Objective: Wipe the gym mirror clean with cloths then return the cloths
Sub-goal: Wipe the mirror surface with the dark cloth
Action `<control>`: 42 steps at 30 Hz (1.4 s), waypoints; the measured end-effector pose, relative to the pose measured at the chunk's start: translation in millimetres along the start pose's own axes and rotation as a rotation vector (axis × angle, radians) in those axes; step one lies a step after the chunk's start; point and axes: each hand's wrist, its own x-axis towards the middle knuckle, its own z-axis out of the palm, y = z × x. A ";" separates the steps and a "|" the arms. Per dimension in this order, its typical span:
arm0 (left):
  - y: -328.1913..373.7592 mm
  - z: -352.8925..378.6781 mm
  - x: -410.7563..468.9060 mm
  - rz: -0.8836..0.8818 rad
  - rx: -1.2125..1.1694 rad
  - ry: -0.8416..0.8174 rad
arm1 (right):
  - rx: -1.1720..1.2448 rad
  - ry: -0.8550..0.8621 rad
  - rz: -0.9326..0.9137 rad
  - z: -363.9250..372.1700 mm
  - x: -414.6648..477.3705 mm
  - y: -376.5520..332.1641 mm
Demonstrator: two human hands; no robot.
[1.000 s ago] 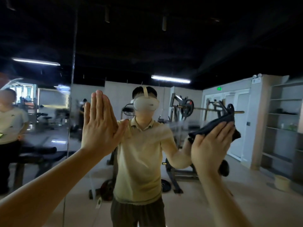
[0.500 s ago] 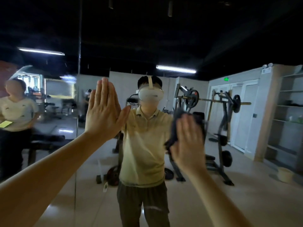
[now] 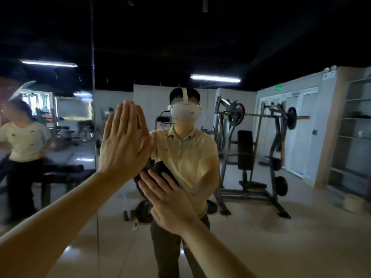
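Dark gym fills the mirror (image 3: 251, 233) in front of us in the head view: a weight machine (image 3: 259, 157), shelves (image 3: 357, 137) at the right, and another person (image 3: 22, 145) reflected at the left. Our left hand (image 3: 124, 137) lies flat on the glass, with fingers straight and together, and it holds nothing. Our right hand (image 3: 170, 205) is lower, just beside it, and with straight fingers it presses a dark cloth (image 3: 158, 169) against the mirror. We see only this one cloth. We judge that the wiping is in its middle: a hazy patch shows on the glass to the right of the cloth. If the wide parts at both sides are already wiped, we cannot tell. Returning the cloths is not yet done.
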 end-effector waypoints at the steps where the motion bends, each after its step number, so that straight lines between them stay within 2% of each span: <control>1: 5.0 0.7 -8.7 0.020 -0.017 0.008 | 0.000 0.007 0.018 -1.1 -8.9 15.0; 6: 37.0 15.3 -32.0 -0.017 -0.071 -0.100 | -0.043 0.153 0.528 -13.7 -91.0 122.2; 8: 47.3 26.0 -34.6 -0.062 -0.057 -0.126 | -0.007 0.231 0.797 -20.1 -129.5 154.8; 11: 51.2 38.0 -34.5 -0.077 -0.060 -0.103 | 0.082 0.360 1.240 -23.1 -142.4 166.5; 13: 49.3 40.9 -33.7 -0.064 -0.052 -0.097 | 0.117 0.434 1.327 -23.1 -113.1 147.0; 16: 43.6 39.8 -34.5 -0.048 -0.081 -0.111 | 0.132 0.433 1.101 -16.3 -53.4 91.6; 20: 28.6 26.7 -35.3 0.029 -0.141 -0.132 | 0.109 0.175 0.431 4.5 -11.1 9.3; 22: 21.6 19.4 -35.9 0.063 -0.147 -0.149 | 0.096 0.045 0.113 8.9 -20.2 -2.6; 23: 19.2 15.9 -36.1 0.073 -0.143 -0.164 | 0.072 0.012 0.016 7.7 -29.6 3.1; 25: 16.4 9.9 -35.5 0.097 -0.137 -0.192 | 0.046 0.009 0.028 -0.4 -50.9 31.7; 28: 10.8 1.6 -35.4 0.152 -0.164 -0.190 | 0.010 0.174 0.397 -27.3 -60.4 98.8; 31: -3.2 -2.5 -41.6 0.156 -0.157 -0.127 | 0.063 0.377 0.812 -56.9 -19.1 150.2; 33: -17.1 -3.4 -51.9 0.107 -0.155 -0.064 | 0.080 0.440 0.938 -66.1 20.1 147.2; 35: -31.4 -4.4 -64.6 0.057 -0.148 -0.007 | 0.060 0.420 0.827 -57.1 46.2 115.7; 39: -57.7 -1.0 -90.4 -0.174 -0.156 0.041 | 0.029 0.264 0.267 -5.5 44.8 21.6; 42: -73.8 1.8 -110.4 -0.382 -0.151 -0.003 | 0.019 0.041 -0.135 22.2 10.7 -32.6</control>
